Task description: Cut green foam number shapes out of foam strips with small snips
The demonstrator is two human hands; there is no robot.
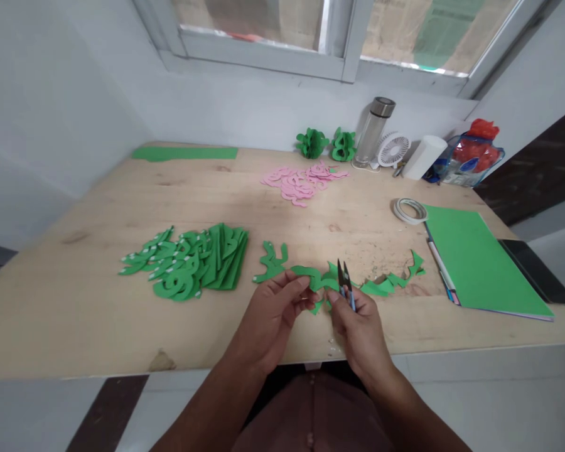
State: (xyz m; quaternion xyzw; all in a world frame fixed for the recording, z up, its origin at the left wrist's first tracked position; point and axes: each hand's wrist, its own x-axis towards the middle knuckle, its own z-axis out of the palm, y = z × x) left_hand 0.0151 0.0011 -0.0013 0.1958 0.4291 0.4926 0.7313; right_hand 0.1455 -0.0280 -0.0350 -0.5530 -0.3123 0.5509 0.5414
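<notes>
My left hand (282,301) pinches a wavy green paper cutout (314,276) between thumb and fingers, just above the table's front part. In my right hand (360,317) is a small pair of thread snips (344,279), their dark blades pointing up and away from me and slightly apart. The right fingers are close to the right end of the green cutout; I cannot tell whether they touch it. Beyond the left hand lies a curly green cutout (269,260). Jagged green scraps (390,282) trail off to the right of the snips.
Green cutouts (179,257) and a stack of folded green pieces (226,254) lie left. Pink cutouts (301,182) are farther back. To the right are a tape roll (409,211), green sheets (484,263) and pens (442,270). A bottle (373,133) and small fan (393,150) stand by the wall.
</notes>
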